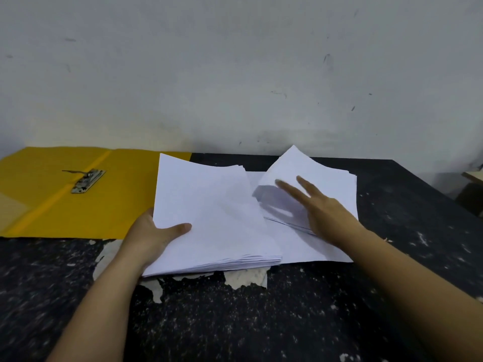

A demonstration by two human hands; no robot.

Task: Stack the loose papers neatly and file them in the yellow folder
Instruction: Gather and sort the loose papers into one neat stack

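The left hand (154, 235) grips a thick stack of white papers (211, 218) at its left edge, thumb on top, lifting that side off the dark speckled bench (261, 322). The right hand (321, 212) hovers with fingers straight over more loose sheets (321, 173), one curled upward beneath it. The yellow folder (65, 205) lies open at the left, its metal clip (87, 181) exposed, its right corner under the stack.

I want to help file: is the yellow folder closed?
No, the yellow folder lies open flat on the table, with its metal clip showing.
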